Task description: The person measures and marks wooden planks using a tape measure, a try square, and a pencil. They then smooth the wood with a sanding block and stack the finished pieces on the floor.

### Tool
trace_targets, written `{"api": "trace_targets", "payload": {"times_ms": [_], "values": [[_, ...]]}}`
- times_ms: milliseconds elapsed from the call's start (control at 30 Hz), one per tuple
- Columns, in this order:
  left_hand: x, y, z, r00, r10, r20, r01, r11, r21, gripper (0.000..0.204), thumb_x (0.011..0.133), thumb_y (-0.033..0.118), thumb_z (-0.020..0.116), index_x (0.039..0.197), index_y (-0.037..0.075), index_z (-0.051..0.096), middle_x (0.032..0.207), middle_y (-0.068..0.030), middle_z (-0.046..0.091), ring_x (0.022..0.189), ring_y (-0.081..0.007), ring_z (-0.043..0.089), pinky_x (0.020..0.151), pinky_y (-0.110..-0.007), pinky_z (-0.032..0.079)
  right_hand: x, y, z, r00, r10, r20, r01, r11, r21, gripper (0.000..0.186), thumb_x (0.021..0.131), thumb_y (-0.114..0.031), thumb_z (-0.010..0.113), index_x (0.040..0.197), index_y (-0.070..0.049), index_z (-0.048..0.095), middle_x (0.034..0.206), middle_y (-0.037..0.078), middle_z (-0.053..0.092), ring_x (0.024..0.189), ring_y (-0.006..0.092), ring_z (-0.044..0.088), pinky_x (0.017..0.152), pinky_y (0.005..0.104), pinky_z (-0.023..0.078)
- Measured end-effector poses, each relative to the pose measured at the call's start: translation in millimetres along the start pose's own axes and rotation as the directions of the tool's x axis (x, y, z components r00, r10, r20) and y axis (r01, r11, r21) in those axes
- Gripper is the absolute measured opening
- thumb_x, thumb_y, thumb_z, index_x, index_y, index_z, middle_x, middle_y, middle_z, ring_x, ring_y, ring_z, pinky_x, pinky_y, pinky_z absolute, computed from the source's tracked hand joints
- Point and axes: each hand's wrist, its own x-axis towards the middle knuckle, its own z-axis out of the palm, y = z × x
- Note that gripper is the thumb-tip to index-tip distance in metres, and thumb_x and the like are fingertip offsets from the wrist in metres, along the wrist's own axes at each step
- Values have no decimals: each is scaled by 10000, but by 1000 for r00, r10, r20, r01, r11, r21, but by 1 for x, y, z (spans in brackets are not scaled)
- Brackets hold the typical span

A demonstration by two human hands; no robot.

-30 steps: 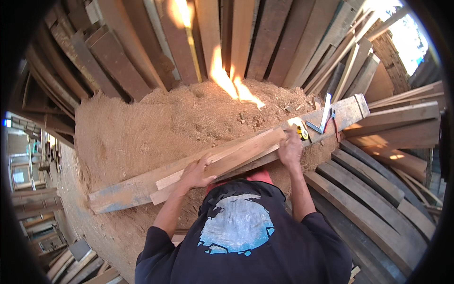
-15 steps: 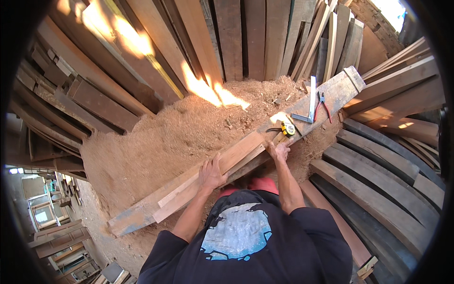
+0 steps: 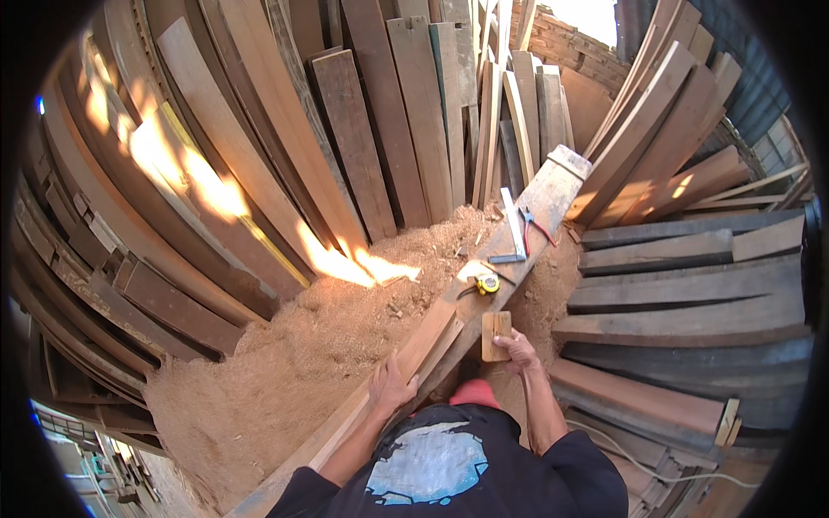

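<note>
My left hand [image 3: 392,385] rests over the top of a long, narrow wooden board [image 3: 418,342], its fingers curled across the far edge. The board lies lengthwise on a wider, worn plank [image 3: 546,188] that slants from lower left to upper right. Beside the plank, my right hand [image 3: 520,350] pinches a small flat wooden block [image 3: 496,335] by its right side. Farther up the plank sit a yellow and black tape measure [image 3: 487,285], a try square [image 3: 509,256] with a pale blade, and red-handled pliers [image 3: 539,228].
Wood shavings [image 3: 337,341] cover the floor beyond the plank. Tall boards [image 3: 371,112] lean along the far and left sides. Stacked timbers [image 3: 682,324] lie at the right, with a pale cable [image 3: 665,475] over the lower ones. Bright sunlight patches fall across wood and shavings.
My right hand has moved off the plank toward me, lifting the small wooden block clear. My left hand stays on the board. The whole view has turned to the right.
</note>
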Motion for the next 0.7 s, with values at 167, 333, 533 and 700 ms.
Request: {"api": "trace_targets", "payload": {"times_ms": [167, 333, 533, 700], "values": [[0, -26, 17, 885, 321, -337, -344, 939, -9, 859, 802, 357, 778, 1491, 55, 363, 1323, -284, 560, 1250, -459, 518, 1075, -509, 415, -66, -12, 84, 922, -308, 236, 196, 895, 400, 565, 844, -55, 716, 1357, 28, 493, 1186, 155, 671, 1007, 265, 713, 865, 444, 611], [-22, 13, -58, 890, 420, -176, -428, 638, -640, 476, 851, 180, 783, 1251, -12, 610, 1137, -170, 690, 1014, -243, 682, 914, -372, 540, -100, 1, 147, 888, -393, 239, 350, 914, 204, 663, 819, 7, 669, 1431, 18, 416, 1300, 150, 596, 1167, 249, 637, 1000, 416, 537], [-23, -1, -44, 891, 450, -52, -272, 439, -857, 336, 921, 119, 729, 1207, -33, 639, 1047, -97, 732, 939, -146, 695, 853, -296, 562, -134, 23, 203, 849, -459, 262, 447, 888, 108, 664, 868, -27, 595, 1497, -3, 382, 1379, 94, 532, 1279, 177, 520, 1123, 350, 398], [-56, -2, -44, 893, 448, 42, -162, 407, -899, 223, 947, 97, 702, 1135, -19, 675, 998, -61, 731, 924, -112, 676, 832, -271, 554, -136, 56, 204, 873, -475, 112, 480, 877, -16, 671, 1037, -384, 578, 1523, 15, 342, 1413, 114, 498, 1340, 184, 431, 1153, 341, 318]]}}
